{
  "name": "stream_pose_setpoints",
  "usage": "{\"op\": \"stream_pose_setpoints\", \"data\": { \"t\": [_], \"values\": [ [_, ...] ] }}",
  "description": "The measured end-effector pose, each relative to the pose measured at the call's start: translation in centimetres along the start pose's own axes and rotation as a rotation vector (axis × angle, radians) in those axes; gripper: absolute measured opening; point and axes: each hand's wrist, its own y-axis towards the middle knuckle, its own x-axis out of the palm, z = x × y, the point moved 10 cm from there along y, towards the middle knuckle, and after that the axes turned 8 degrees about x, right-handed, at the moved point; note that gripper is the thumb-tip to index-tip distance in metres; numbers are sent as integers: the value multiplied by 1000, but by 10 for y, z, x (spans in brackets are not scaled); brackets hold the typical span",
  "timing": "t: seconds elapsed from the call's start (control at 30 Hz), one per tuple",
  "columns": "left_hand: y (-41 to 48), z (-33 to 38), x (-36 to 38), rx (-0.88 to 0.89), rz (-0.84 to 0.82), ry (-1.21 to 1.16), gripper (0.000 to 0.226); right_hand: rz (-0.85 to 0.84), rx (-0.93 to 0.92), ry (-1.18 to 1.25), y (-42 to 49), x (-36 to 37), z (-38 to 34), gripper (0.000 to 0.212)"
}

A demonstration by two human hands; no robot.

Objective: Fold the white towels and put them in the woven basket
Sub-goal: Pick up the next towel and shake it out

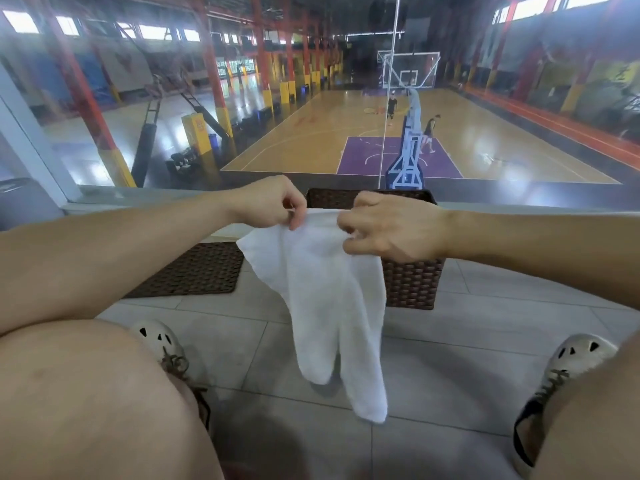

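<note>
Head view: 2 hands hold 1 white towel [329, 292] by its top edge, hanging above the tiled floor [485, 327]. Of these, the left hand [270, 202] pinches the edge and the right hand [391, 230] curls its fingers round it. Just behind, the woven basket [412, 282] stands near the floor's far edge, with a flat woven mat [194, 268] to its left.

The white towel [325, 289] and the right hand [394, 230] hide most of the dark brown woven basket [412, 282], its inside unseen, while the left forearm [138, 251] covers a corner of the flat brown woven mat [204, 268].
</note>
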Motion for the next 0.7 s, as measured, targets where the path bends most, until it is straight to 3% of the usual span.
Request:
{"op": "stream_pose_setpoints", "data": {
  "t": [0.17,0.27,0.37,0.5,0.7],
  "values": [
    [9,11,1,89,179,263,49,-358,563,-54,3,23,59,24],
    [14,3,13,80,170,304,54,-230,706,49,-4,18,78,27],
    [15,1,29,53,151,186,65,-36,660,40,-7,6,83,20],
    [24,11,37,75,178,-57,77,42,539,62,-12,-6,77,13],
    [40,40,52,79,58,-274,43,13,429,160,-19,-6,72,16]
  ]
}}
